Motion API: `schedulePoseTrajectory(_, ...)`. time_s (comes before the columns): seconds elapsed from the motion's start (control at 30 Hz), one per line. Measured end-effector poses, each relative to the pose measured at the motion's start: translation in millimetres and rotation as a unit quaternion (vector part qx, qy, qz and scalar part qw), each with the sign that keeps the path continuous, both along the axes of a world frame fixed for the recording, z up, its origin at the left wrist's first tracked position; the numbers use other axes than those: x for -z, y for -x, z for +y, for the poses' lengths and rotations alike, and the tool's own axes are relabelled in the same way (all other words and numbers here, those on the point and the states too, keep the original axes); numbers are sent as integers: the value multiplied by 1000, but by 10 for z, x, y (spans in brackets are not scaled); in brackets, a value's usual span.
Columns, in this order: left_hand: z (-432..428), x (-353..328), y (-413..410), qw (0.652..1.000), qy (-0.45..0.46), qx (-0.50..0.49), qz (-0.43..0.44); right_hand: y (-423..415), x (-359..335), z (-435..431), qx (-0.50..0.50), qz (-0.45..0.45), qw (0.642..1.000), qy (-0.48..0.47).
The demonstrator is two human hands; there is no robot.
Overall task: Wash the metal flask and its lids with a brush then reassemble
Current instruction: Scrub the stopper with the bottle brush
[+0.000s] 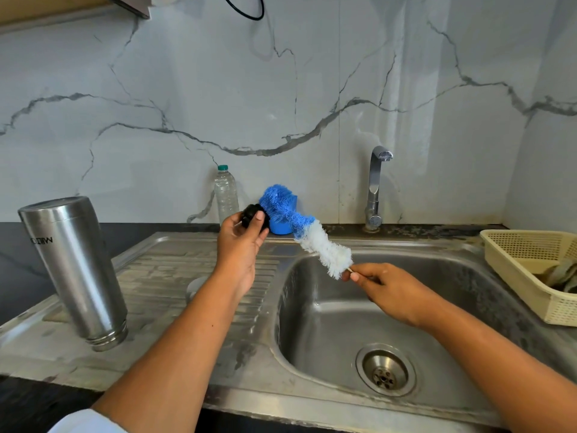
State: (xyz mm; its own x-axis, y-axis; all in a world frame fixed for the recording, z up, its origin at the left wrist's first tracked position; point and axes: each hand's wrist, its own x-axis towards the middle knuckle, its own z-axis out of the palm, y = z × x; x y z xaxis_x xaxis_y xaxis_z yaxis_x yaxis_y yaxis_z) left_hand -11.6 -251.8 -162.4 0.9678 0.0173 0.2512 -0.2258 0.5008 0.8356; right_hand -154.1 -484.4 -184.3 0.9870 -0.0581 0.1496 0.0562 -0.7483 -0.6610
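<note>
At the far left the metal flask (73, 270) is seen standing mouth-down on the ribbed drainboard (150, 267), which is set into the dark desk (15, 260). Its threaded neck rests on the steel. It is well apart from both hands, and the left hand is the nearer to it. A pale round thing (196, 285) is half hidden behind the left forearm; whether it is a second lid cannot be told.

The left hand (240, 248) is held up over the back edge of the drainboard. Its grip is clamped on a small black lid (251, 214), with the thumb laid on the near face and the fingers curled behind. By the wall behind it a clear plastic bottle (226, 195) and a blue cup (279, 229) are stood.

The blue tip of the bottle brush (312, 235) is bent against the lid. The brush's long axis runs down and to the right from there, over the rim of the basin (312, 323). It ends at the right hand (387, 290), whose grip is pinched on the thin wire handle just below the white bristles. The lid thus lies up and to the left of that grip, in line with the brush, so any scrubbing stroke is judged to be made along or about this axis.

No water is seen at the tap (376, 189). At the far right a cream basket (515, 254) is set beside the basin.
</note>
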Motion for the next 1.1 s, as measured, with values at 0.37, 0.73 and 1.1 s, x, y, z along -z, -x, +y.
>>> schedulePoseTrajectory(0.37,14,-52,20,997,-50,-38,-34,2,-32,99,12,-35,997,65)
schedulePoseTrajectory(0.73,47,-1,-23,961,-238,-86,-113,95,-121,61,29,-38,992,118)
schedulePoseTrajectory(1.1,24,-5,42,920,-350,-102,-146,86,-129,56,27,-29,993,112)
